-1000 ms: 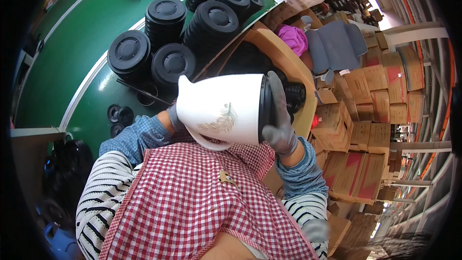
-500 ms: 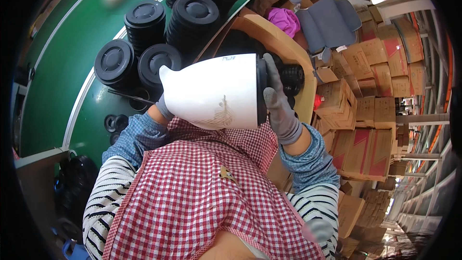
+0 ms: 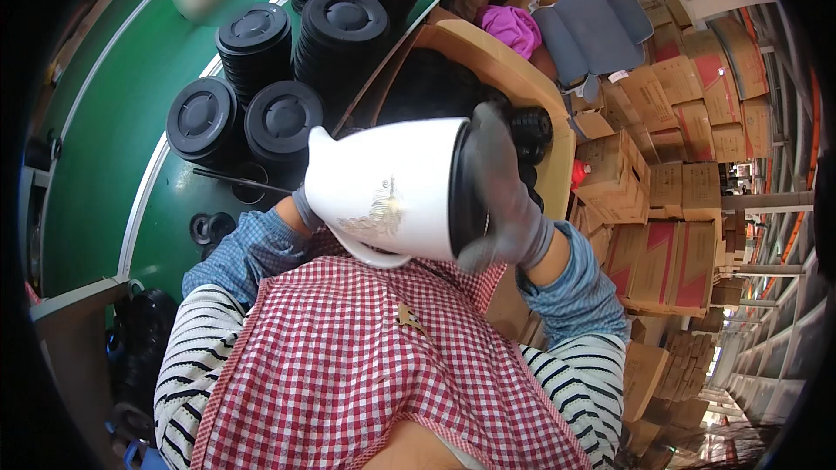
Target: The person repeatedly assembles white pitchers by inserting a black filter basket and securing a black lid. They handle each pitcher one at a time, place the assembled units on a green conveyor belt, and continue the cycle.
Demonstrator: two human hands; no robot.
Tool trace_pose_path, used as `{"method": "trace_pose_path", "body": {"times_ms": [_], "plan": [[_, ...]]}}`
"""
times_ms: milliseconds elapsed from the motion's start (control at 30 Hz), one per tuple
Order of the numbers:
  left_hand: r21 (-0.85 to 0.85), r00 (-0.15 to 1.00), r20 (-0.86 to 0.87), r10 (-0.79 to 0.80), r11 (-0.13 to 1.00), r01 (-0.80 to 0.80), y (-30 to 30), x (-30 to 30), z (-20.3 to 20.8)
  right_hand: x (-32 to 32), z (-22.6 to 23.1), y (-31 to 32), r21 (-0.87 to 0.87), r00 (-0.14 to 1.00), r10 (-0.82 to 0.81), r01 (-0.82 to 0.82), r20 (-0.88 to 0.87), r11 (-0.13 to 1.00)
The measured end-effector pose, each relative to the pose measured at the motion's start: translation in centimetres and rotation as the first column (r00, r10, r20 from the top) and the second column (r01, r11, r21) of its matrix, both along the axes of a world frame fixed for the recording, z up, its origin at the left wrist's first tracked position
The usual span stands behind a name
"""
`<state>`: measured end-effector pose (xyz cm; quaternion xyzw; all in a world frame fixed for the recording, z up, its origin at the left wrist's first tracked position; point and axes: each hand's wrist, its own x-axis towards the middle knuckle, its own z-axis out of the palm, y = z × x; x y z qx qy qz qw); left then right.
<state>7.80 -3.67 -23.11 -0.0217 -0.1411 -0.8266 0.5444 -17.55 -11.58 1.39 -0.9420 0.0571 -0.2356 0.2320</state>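
Observation:
A white jug with a gold pattern lies on its side in front of my apron, spout to the left. Its curved handle shows along the lower side, and a black base caps the right end. My left hand, in a grey glove, supports the spout end; the jug hides most of its fingers. Across the black base my gloved right hand is wrapped, its fingers smeared by motion.
Several stacks of black discs stand on the green table at left. Beyond the jug is an open cardboard box with black parts. Small black rings lie near my left sleeve. A grey chair and stacked cartons are at right.
The jug has rolled and tilted, its right end dropping slightly, so the handle now shows below. My right hand has turned around the black base, its fingers now covering more of it.

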Motion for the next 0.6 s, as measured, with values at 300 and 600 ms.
{"method": "trace_pose_path", "body": {"times_ms": [300,600], "plan": [[-0.507,0.674,0.546,0.498,0.837,-0.207,-0.2,0.3,2.8,-0.6,-3.0,-0.5,0.259,0.982,-0.170,0.145,0.077,0.955],[-0.445,0.634,0.566,0.528,0.842,-0.304,-0.4,0.0,4.1,-1.1,-2.3,0.6,0.948,0.954,-0.293,0.146,-0.060,0.283]]}}
